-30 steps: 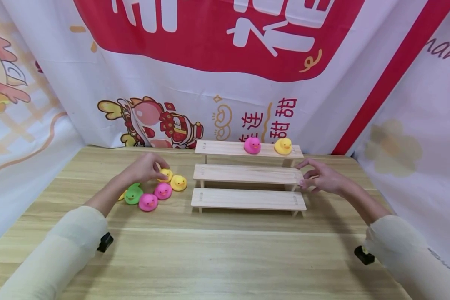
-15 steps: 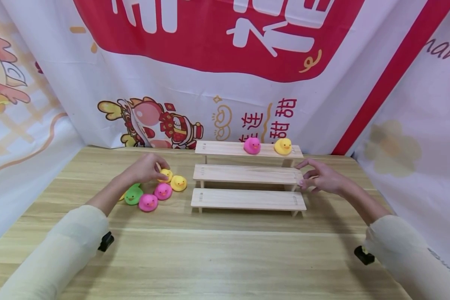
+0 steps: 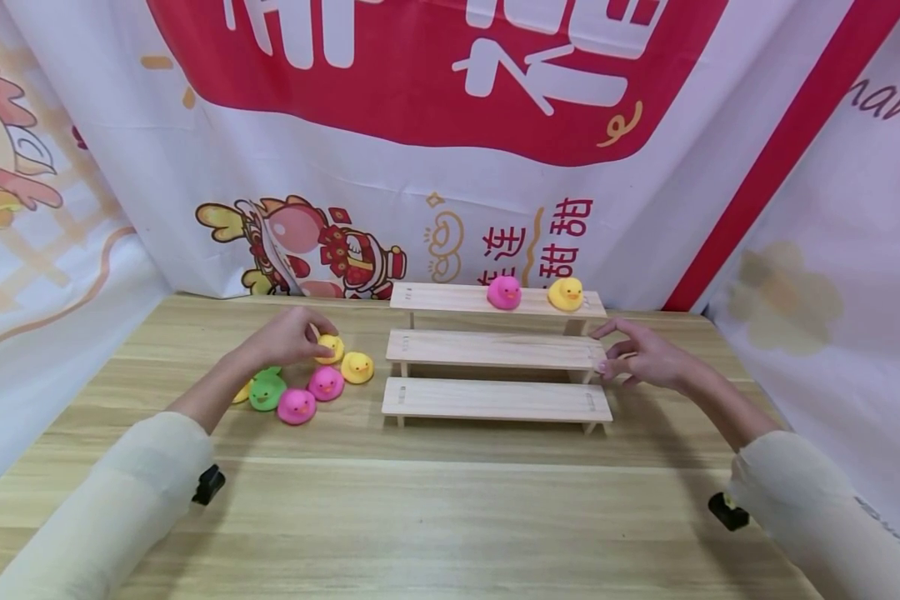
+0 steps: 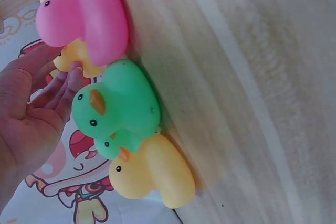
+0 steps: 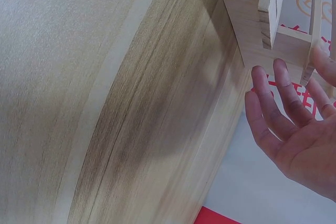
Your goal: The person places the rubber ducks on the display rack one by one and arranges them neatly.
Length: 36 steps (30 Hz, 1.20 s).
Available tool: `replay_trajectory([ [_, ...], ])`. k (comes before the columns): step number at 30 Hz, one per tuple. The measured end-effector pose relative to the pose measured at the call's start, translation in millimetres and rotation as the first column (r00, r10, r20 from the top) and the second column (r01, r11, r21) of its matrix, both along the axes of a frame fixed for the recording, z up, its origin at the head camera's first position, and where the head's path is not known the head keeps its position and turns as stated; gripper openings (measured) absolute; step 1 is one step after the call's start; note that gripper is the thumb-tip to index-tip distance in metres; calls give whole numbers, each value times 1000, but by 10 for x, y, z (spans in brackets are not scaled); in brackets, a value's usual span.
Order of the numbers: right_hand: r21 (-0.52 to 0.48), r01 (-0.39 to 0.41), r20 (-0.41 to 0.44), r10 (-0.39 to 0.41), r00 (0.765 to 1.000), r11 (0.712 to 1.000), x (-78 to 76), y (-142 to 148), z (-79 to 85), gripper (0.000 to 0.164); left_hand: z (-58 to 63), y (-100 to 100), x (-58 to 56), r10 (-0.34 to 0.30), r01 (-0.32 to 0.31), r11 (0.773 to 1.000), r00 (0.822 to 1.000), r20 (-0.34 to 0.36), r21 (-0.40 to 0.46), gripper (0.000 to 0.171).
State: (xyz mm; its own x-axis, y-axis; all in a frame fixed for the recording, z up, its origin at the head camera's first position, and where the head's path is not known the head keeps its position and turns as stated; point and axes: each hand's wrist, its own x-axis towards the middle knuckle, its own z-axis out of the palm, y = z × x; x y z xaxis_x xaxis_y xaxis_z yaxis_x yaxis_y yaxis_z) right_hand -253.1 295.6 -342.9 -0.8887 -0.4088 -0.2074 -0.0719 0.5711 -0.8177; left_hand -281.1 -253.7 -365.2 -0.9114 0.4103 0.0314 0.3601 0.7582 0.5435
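My left hand (image 3: 294,337) pinches a yellow rubber duck (image 3: 332,348) on the table, left of the tiered wooden stand (image 3: 487,347). In the left wrist view, a pink duck (image 4: 107,19) partly hides that yellow duck (image 4: 79,59). Around it sit another yellow duck (image 3: 357,367), two pink ducks (image 3: 326,383) and a green duck (image 3: 267,390), with more green and yellow partly hidden by my wrist. At the stand's right end, my right hand (image 3: 641,357) holds the middle shelf between thumb and index finger; its other fingers (image 5: 270,114) extend loosely.
On the top shelf stand a pink duck (image 3: 505,292) and a yellow duck (image 3: 566,293), toward the right. Printed cloth (image 3: 420,192) hangs behind and along both sides of the wooden table (image 3: 435,517).
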Motion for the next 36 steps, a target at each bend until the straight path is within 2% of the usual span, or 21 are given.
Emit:
replay_trajectory([
  [7, 28, 7, 6, -8, 1000, 1000, -15, 13, 1, 54, 78, 16, 2, -4, 6, 998, 999, -35, 64, 28],
  [14, 26, 2, 8, -3, 1000, 1000, -14, 11, 4, 54, 183, 43, 22, 44, -39, 996, 997, -68, 74, 30],
  [24, 21, 0, 0, 0, 1000, 1000, 0, 0, 8, 53, 348, 115, 56, 41, -17, 989, 986, -162, 144, 26],
  [29, 26, 6, 1, -6, 1000, 1000, -10, 7, 2, 55, 444, 180, 92, 59, -32, 988, 982, -178, 154, 26],
  [36, 25, -3, -2, 3, 1000, 1000, -4, 11, 2, 54, 503, 247, 103, 67, -31, 985, 974, -217, 168, 26],
])
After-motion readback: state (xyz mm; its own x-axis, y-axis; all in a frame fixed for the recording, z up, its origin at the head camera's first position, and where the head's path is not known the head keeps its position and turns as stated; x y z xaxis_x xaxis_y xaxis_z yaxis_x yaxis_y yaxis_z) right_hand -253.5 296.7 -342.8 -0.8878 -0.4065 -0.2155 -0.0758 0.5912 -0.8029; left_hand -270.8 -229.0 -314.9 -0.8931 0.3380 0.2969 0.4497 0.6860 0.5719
